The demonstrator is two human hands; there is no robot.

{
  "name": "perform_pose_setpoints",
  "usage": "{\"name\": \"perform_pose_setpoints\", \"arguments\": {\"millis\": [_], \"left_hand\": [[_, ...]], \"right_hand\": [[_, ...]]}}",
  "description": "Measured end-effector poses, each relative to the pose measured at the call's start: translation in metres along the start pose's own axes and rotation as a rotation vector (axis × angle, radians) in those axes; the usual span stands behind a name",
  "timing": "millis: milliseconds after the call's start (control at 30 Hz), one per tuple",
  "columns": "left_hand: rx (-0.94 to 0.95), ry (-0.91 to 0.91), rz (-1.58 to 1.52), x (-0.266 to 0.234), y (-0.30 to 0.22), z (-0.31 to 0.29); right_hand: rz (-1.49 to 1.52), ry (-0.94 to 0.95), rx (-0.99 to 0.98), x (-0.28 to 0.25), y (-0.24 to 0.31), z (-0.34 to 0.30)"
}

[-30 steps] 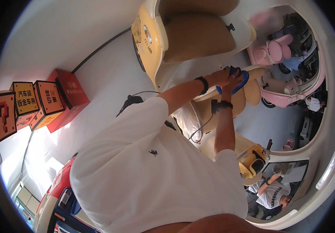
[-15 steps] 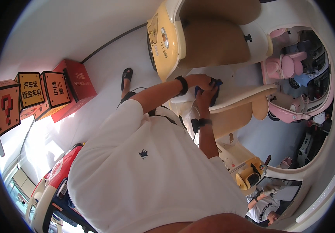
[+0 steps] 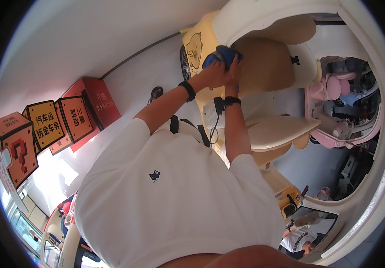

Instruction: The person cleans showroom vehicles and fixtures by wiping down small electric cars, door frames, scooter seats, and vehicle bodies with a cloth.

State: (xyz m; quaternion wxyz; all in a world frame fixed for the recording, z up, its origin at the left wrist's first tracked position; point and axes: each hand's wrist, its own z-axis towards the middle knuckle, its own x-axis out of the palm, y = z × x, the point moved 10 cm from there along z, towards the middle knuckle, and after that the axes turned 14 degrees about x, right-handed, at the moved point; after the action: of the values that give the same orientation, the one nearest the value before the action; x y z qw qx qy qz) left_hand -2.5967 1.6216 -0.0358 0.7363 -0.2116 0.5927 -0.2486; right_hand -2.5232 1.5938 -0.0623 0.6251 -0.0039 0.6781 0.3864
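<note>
Printed in dark Chinese characters on the yellow box (image 3: 45,126) and the orange box (image 3: 75,119) beside it, in paler ones on the red box (image 3: 105,99). Marked with a pixelated question mark (image 3: 21,152) on the leftmost box (image 3: 30,167); lettered darkly across a white T-shirt (image 3: 296,241) at lower right.

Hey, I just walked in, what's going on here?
A person in a short-sleeved white shirt has their left hand and right hand together on what looks like a bunched blue cloth. The cloth is at the glossy yellow body panel of a small cream-and-yellow vehicle, near the opening that shows its brown padded seat. How firmly the fingers grip it isn't clear.
</note>
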Motion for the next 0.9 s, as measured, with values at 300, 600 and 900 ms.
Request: {"name": "perform_pose_setpoints", "arguments": {"millis": [300,600,900], "left_hand": [[0.274,0.135,-0.212,0.052,-0.068,-0.043],[0.117,-0.4,-0.772,-0.103,-0.004,-0.033],[0.419,-0.593,-0.54,-0.212,-0.046,0.048]], "right_hand": [[0.251,-0.21,0.103,-0.05,-0.053,-0.1],[1.034,0.315,0.081,-0.095,0.152,-0.009],[0.513,-0.384,-0.243,-0.237,0.191,-0.004]]}}
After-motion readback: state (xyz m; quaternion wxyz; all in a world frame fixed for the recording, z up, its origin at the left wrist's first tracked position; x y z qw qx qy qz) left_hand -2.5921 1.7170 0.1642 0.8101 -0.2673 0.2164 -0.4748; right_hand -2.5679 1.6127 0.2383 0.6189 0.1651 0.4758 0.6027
